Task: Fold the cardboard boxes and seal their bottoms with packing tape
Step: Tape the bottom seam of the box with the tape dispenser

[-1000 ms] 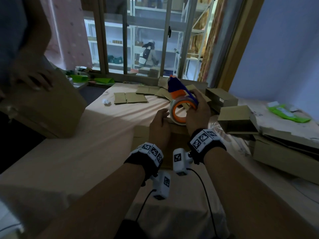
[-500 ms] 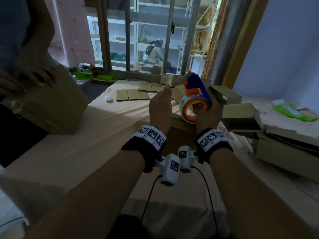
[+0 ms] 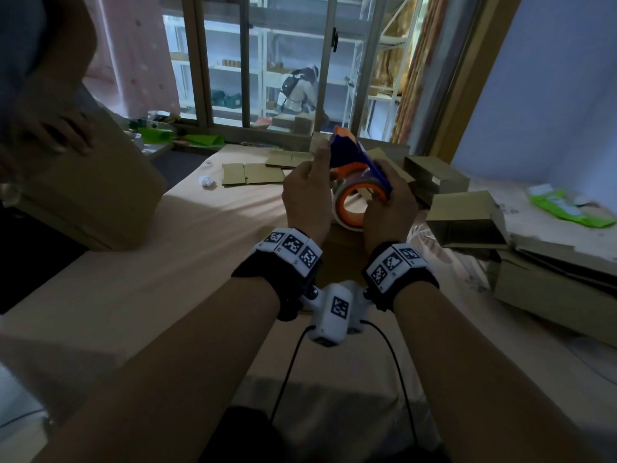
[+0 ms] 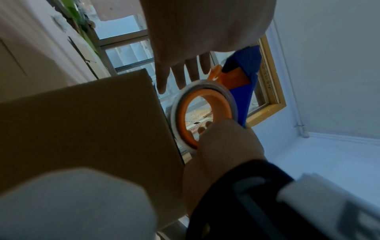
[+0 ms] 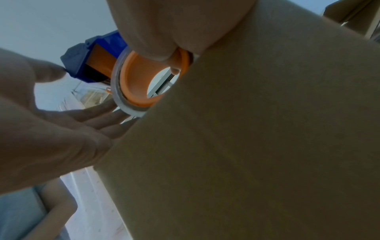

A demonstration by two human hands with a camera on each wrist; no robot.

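Note:
A blue and orange tape dispenser [image 3: 357, 192] with a clear tape roll [image 4: 205, 113] hangs just above a brown cardboard box [image 3: 344, 248] on the bed. My right hand [image 3: 389, 208] grips the dispenser from the right and behind, its fingers curled round the roll [image 5: 144, 78]. My left hand [image 3: 305, 195] is at the dispenser's left front; its fingers [image 4: 180, 73] are straight and lie by the roll's edge, and its thumb touches the blue head. The box's side [image 5: 267, 146] fills the right wrist view. The box top is hidden by my hands.
Another person's hand [image 3: 50, 128] rests on a large cardboard box [image 3: 93, 195] at the left. Folded boxes [image 3: 464, 218] and a stack of cardboard [image 3: 551, 279] crowd the right. Flat cardboard sheets [image 3: 253, 173] and a crumpled paper [image 3: 207, 182] lie farther back, below the window [image 3: 267, 61].
My left hand has lifted off the box top and come up to the dispenser's front. The right hand has raised and tilted the dispenser away from the box.

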